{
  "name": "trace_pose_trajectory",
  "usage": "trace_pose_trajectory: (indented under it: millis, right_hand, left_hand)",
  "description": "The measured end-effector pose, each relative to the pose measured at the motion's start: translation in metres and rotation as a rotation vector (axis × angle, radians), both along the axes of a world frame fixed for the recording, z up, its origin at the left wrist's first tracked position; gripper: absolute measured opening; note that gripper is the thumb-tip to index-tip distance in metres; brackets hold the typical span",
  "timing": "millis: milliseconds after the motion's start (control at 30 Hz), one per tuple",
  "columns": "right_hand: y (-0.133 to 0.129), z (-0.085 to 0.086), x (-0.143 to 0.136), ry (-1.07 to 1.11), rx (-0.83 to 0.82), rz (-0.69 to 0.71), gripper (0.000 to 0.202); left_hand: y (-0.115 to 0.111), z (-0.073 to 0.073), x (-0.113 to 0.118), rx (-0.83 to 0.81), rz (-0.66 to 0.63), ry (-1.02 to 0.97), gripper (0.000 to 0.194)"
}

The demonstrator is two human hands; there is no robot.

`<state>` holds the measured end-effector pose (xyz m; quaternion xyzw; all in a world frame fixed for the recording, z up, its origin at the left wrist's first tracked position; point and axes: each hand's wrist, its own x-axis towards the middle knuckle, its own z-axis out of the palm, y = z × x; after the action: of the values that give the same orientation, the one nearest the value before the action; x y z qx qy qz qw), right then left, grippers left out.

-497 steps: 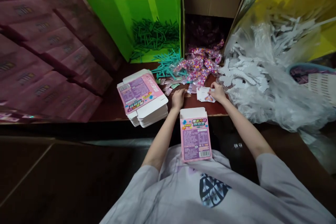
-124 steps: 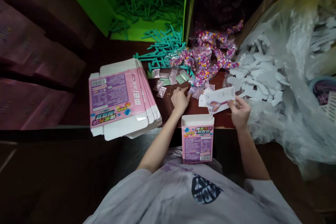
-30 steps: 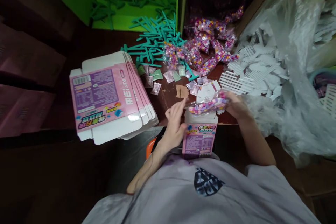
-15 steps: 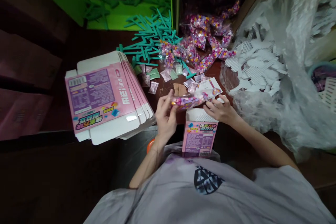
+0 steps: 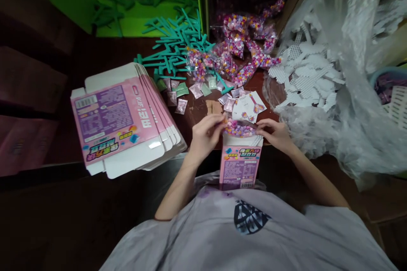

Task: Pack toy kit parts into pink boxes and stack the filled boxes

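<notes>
Between my two hands a clear bag of small pink, purple and orange cubes [image 5: 239,128] is held just above the mouth of a pink box [image 5: 239,165]. The box stands upright against my shirt, its top open. My left hand [image 5: 208,133] pinches the left end of the bag. The right end is pinched by my right hand [image 5: 275,133]. Just behind the bag lie white printed cards [image 5: 246,106] with small pictures on them.
Flattened pink boxes [image 5: 111,123] are stacked at left. Teal stick tools [image 5: 174,46] lie before a green bin [image 5: 140,17]. More bags of cubes [image 5: 235,42] and small sachets [image 5: 181,106] lie behind my hands. White textured pieces [image 5: 308,72] fill a plastic bag [image 5: 359,106] at right.
The bag of cubes has moved right, over the box mouth, and is now spread between both hands. My right hand has taken hold of its right end.
</notes>
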<state>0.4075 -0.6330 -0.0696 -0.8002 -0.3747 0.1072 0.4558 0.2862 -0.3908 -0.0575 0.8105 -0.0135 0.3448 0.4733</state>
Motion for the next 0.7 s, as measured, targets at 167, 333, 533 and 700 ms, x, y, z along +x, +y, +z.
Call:
trace_pose_trajectory:
  millis: [167, 333, 533, 700]
  right_hand:
    - [-0.009, -0.002, -0.009, -0.047, 0.0, 0.092, 0.015]
    - [-0.012, -0.014, -0.025, -0.143, 0.128, -0.124, 0.014]
    - [-0.008, -0.025, -0.039, -0.128, 0.254, -0.126, 0.009]
    - [-0.005, -0.027, -0.051, -0.18, 0.198, -0.07, 0.003]
  left_hand:
    - [0.007, -0.001, 0.011, 0.214, -0.14, 0.122, 0.02]
    - [0.003, 0.005, 0.014, 0.594, -0.146, 0.322, 0.027]
    - [-0.01, -0.006, 0.019, 0.596, -0.093, 0.228, 0.029]
    - [-0.016, -0.015, 0.013, 0.512, -0.192, 0.256, 0.024]
